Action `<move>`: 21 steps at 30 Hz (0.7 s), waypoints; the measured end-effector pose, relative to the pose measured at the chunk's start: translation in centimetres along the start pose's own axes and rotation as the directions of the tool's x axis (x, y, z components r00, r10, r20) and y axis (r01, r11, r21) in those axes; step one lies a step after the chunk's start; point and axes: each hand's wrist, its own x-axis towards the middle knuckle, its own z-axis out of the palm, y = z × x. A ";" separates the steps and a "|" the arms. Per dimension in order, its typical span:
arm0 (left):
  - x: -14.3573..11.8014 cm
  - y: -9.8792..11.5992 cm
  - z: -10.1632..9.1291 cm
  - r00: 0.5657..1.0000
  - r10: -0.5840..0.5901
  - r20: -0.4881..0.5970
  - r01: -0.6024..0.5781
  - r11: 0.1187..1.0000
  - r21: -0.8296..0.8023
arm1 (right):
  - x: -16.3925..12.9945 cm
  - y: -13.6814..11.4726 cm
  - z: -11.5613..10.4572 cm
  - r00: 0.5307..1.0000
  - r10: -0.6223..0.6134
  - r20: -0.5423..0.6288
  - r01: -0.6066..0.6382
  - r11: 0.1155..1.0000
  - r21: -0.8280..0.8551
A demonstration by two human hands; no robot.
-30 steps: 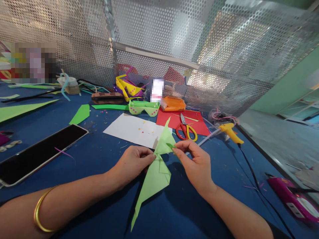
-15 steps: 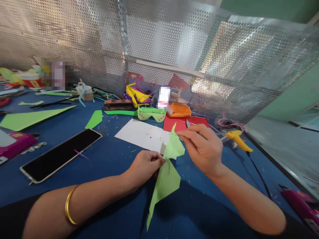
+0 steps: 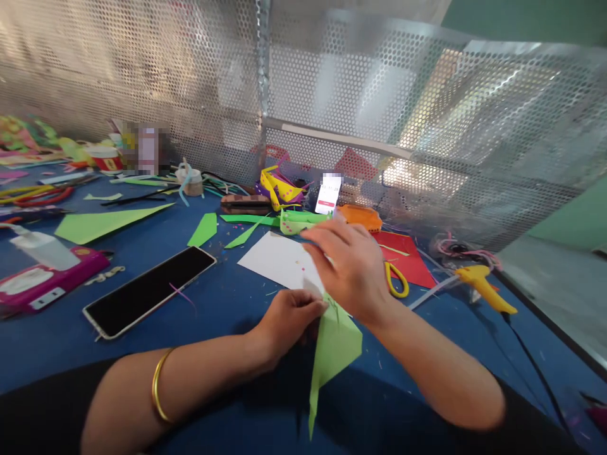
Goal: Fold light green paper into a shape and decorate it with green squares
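Observation:
A light green folded paper with a long point toward me lies on the blue table. My left hand pinches its left edge at the middle fold. My right hand reaches across above it, palm down, fingers pointing left over the white sheet. The paper's upper flap is hidden under that hand, which seems to hold it folded over.
Yellow-handled scissors lie on a red sheet just right of my hand, with a yellow glue gun and its cable beyond. A phone, a pink device, green offcuts and paper glasses lie left and behind. A perforated metal wall closes the back.
My right hand has carried the paper's upper tip leftward and down, so the tip is now hidden beneath it. My left hand keeps its pinch. The camera has panned left.

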 end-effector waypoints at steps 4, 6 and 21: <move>0.0 0.3 0.0 0.998 0.026 -0.057 -0.035 0.987 -0.157 | -6.5 0.6 -3.5 0.898 0.427 -0.103 -0.413 0.901 0.136; -0.1 0.4 0.2 0.997 0.032 -0.068 -0.045 0.980 -0.196 | -8.8 0.8 -4.2 0.758 0.649 0.062 -0.639 0.719 0.275; 0.2 0.6 3.0 0.998 -0.028 0.051 0.032 0.997 -0.069 | -11.3 0.5 -4.5 0.455 0.741 0.494 -0.872 0.259 0.415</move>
